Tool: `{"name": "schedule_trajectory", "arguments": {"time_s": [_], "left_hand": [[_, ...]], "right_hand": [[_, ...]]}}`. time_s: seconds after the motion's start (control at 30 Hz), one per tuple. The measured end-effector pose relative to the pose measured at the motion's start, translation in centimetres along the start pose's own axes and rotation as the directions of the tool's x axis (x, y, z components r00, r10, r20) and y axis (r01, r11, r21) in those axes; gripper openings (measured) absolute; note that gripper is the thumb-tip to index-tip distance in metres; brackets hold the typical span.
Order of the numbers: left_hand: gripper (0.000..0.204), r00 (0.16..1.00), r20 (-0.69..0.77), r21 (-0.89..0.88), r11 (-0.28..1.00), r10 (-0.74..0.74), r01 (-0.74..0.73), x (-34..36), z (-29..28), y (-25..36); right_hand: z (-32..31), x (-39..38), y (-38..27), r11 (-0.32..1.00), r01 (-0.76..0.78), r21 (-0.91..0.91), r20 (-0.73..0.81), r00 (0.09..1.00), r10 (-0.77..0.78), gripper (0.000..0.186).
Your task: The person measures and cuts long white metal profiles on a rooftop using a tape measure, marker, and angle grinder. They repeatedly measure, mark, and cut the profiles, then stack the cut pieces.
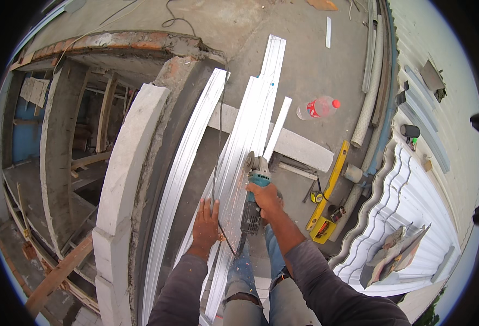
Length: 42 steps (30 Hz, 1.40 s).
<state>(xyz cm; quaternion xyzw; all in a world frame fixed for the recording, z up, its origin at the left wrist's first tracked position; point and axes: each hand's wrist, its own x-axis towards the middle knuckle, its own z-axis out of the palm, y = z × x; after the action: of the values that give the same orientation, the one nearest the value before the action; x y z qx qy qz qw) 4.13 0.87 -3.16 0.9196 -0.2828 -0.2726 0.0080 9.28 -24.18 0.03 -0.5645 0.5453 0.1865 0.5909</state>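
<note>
My right hand (265,199) is wrapped round the body of a teal and black angle grinder (259,178). The grinder's head and disc guard rest at the edge of a stack of long, shiny metal profiles (238,136), and orange sparks fly back toward my legs. With its fingers stretched out, my left hand (205,225) lies flat on the profiles, left of the grinder. A dark power cord (221,136) runs over the metal and past my left fingers to the tool's rear. The profiles lie across a pale block (305,146).
Right of the block lie a yellow spirit level (333,176), a tape measure (316,196) and a yellow box (322,230). Beyond stands a plastic bottle (320,107) with a red cap. Pipes (371,92) line the right edge. At left, a low block wall (128,146) borders a drop.
</note>
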Motion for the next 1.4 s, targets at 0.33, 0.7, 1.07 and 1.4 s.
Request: {"name": "schedule_trajectory", "arguments": {"time_s": [0.33, 0.7, 1.07, 1.4], "left_hand": [[0.150, 0.999, -0.034, -0.035, 0.999, 0.015, -0.016, -0.1, 0.2, -0.1], [0.156, 0.963, 0.267, -0.112, 0.992, -0.031, 0.063, 0.2, -2.4, 0.2], [0.155, 0.968, 0.250, -0.110, 0.992, -0.028, 0.058, 0.1, -1.8, 0.0], [0.154, 0.977, 0.213, -0.146, 0.988, -0.023, 0.055, -0.1, -1.7, 0.0]], "right_hand": [[-0.2, -0.2, -1.5, 0.998, -0.035, -0.051, -0.025, 0.999, 0.034, 0.036], [0.0, 0.6, -0.2, 0.999, 0.005, -0.039, -0.006, 1.000, -0.006, 0.038], [0.4, 1.4, 0.6, 0.999, 0.009, -0.054, -0.040, 0.999, -0.011, 0.035], [-0.1, 1.3, -1.2, 0.996, 0.067, -0.056, -0.006, 0.998, -0.068, 0.034]]}}
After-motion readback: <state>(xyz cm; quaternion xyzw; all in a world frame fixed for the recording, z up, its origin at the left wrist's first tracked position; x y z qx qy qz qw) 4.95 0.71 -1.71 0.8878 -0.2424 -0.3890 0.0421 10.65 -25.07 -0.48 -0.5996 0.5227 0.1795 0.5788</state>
